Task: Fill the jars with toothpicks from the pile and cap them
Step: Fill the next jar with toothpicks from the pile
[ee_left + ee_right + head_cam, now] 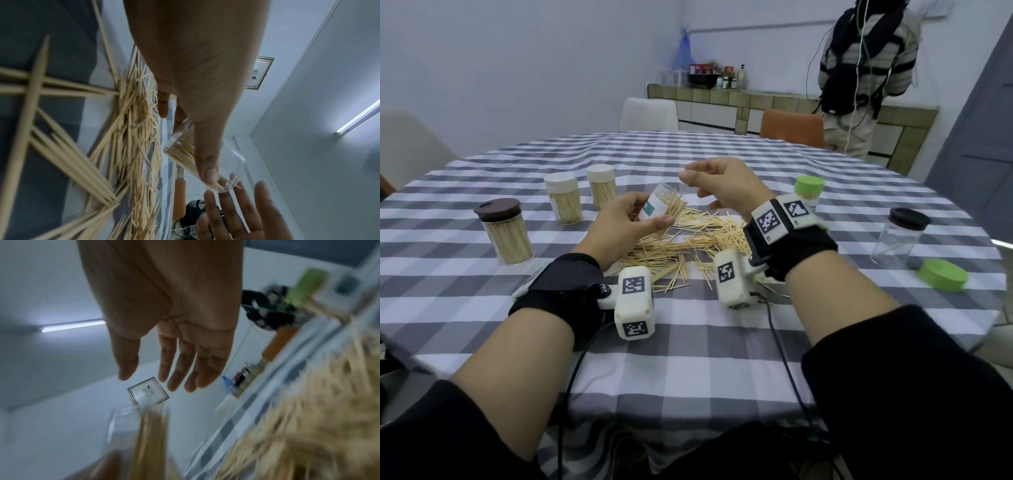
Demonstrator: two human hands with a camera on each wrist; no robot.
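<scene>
Already three capped jars (562, 198) stood full at the far left, and a green-capped one (809, 187) sat behind the right wrist. Work was perhaps half done. The left hand (625, 222) curled round a tilted, open jar (659, 209), partly filled, its sticks poking from the mouth. The right hand (726, 186) hovered just above that mouth, fingers loose and apart, empty. A big pile (688, 243) remained on the cloth beneath. At the right, an empty dark-capped jar (897, 240) waited, with a loose green cap (943, 274) lying near it
</scene>
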